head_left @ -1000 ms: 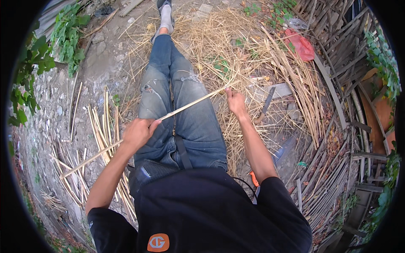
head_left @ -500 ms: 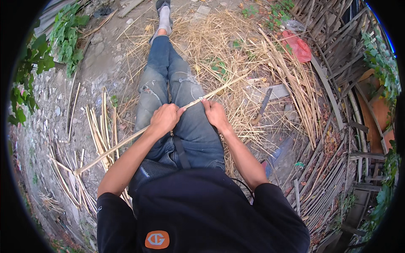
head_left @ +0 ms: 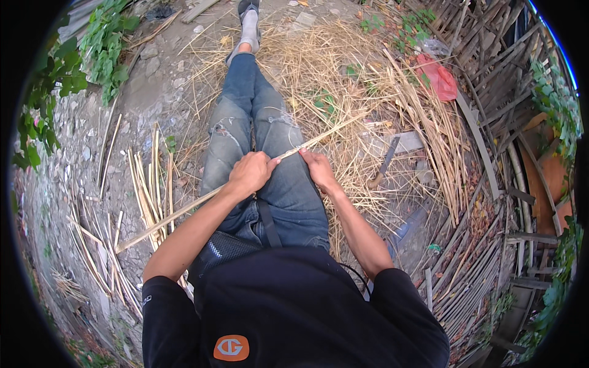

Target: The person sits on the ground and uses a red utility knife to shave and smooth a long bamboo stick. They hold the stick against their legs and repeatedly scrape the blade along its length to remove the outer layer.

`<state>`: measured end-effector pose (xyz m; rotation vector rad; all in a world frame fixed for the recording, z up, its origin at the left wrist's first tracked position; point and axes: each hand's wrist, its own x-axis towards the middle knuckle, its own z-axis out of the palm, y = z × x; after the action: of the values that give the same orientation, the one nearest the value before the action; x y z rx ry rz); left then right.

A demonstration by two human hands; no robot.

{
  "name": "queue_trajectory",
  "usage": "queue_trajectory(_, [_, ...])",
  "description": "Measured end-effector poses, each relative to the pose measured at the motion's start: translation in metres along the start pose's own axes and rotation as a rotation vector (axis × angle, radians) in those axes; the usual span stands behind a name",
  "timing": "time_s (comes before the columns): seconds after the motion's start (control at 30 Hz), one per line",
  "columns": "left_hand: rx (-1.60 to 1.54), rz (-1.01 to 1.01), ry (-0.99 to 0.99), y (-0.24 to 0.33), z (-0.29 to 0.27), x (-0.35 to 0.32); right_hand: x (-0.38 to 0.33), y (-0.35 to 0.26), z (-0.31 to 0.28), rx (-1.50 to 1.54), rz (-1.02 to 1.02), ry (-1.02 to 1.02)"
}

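Note:
A long, thin bundle of pale split bamboo strips (head_left: 178, 214) lies slantwise over my thighs. Its thicker end is low at the left, and its loose ends fan out at the upper right. My left hand (head_left: 252, 173) is closed around it near the middle, thumb along the top. Just to the right, my right hand (head_left: 319, 170) pinches the bundle between thumb and fingers. A light-coloured tie seems to go round the strips at that spot, too small to make out clearly. My legs in torn jeans (head_left: 279, 178) stretch out beneath.
A knife (head_left: 384, 162) with a wooden handle lies right of my knees, on scattered straw-like shavings (head_left: 319, 67). More strips (head_left: 147, 190) lie at the left, others (head_left: 438, 141) at the right. A red plastic bag (head_left: 437, 76) and stacked sticks (head_left: 466, 276) are farther right.
The whole view has shifted slightly. Both hands keep their hold on the bundle at nearly the same place, with only a small movement of the fingers.

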<state>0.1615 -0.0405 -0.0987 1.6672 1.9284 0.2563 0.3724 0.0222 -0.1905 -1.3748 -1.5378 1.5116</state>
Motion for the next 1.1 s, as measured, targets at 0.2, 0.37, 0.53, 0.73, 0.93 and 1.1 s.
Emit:
queue_trajectory(0.2, [-0.015, 0.0, 0.042, -0.002, 0.006, 0.005, 0.001, -0.02, -0.011, 0.171, 0.272, -0.138])
queue_trajectory(0.37, [0.035, 0.082, 0.062, -0.004, 0.003, -0.004, 0.006, -0.005, -0.033, 0.463, 0.255, 0.015])
queue_trajectory(0.53, [0.126, 0.104, 0.067, 0.003, 0.003, -0.01, 0.008, -0.024, -0.021, -0.028, -0.036, -0.019])
queue_trajectory(0.73, [0.138, 0.097, 0.077, 0.004, 0.004, -0.007, 0.01, -0.037, -0.015, -0.389, -0.203, 0.019])
queue_trajectory(0.93, [0.081, 0.066, 0.12, -0.009, 0.01, 0.005, -0.044, -0.069, -0.002, -0.089, -0.29, -0.51])
queue_trajectory(1.1, [-0.066, 0.078, 0.068, -0.029, 0.002, 0.004, -0.04, -0.082, -0.015, -0.205, -0.16, -0.055])
